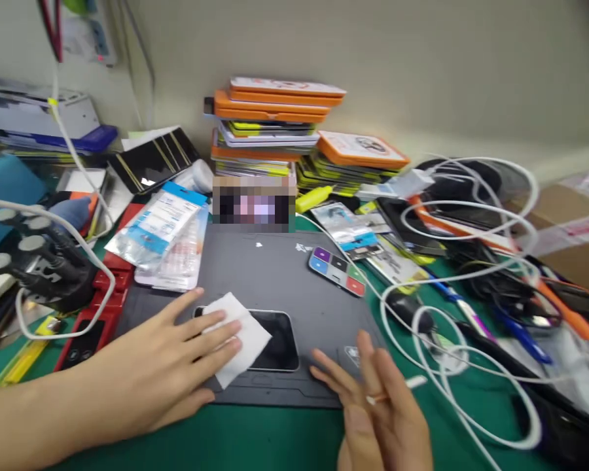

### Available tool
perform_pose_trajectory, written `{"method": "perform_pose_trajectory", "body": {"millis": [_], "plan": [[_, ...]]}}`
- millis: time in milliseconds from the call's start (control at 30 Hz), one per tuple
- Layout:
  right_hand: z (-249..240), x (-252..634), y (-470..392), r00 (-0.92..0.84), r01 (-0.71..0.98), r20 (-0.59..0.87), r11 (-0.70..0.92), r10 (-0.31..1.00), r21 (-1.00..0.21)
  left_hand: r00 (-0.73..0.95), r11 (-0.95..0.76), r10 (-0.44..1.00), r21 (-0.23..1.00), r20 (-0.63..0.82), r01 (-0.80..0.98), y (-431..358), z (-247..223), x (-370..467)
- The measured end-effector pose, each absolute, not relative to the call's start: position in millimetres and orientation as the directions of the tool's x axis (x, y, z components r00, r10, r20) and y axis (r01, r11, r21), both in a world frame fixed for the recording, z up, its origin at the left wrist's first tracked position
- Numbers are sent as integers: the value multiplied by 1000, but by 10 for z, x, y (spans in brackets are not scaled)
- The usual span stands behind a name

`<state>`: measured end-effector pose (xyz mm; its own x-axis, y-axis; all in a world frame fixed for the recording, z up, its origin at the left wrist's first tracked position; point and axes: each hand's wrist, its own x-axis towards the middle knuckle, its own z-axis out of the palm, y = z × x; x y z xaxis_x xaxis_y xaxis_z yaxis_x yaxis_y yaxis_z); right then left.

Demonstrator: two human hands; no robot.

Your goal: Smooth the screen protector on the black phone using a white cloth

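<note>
A phone (pixel 282 343) with a black screen and light frame lies flat on the dark grey mat (pixel 255 268). A white square wipe (pixel 250 337) covers the left part of its screen. My left hand (pixel 177 360) lies over the wipe's left side with its fingers spread, the fingertips on it. My right hand (pixel 377 405) is at the mat's lower right edge, apart from the phone, with some fingers stretched. Between its fingers and thumb is a thin stick with a white tip (pixel 416 382).
Stacked orange-edged boxes (pixel 279 104) stand at the back. White cables (pixel 387 314) loop across the right side. A coloured card (pixel 336 270) lies on the mat. Packets (pixel 161 222), a red tool (pixel 110 294) and a black holder (pixel 53 275) are at the left.
</note>
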<state>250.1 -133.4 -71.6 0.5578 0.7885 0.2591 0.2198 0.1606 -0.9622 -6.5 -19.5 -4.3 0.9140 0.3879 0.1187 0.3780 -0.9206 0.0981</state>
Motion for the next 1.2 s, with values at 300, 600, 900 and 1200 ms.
{"method": "perform_pose_trajectory", "body": {"millis": [300,600,900,1200], "plan": [[-510,2370,-1333,555,107,159,120,816,-987,919,-919,391,-23,54,393,-286,34,168],[-727,2557,-1386,438,137,210,166,874,-977,896,-903,423,-11,135,429,-400,-176,601],[-624,2498,-1419,490,106,123,80,863,-991,828,-834,534,-53,173,549,-750,-179,227],[-631,2502,-1474,415,123,186,148,891,-981,724,-744,654,11,220,668,-919,-190,-187]]}}
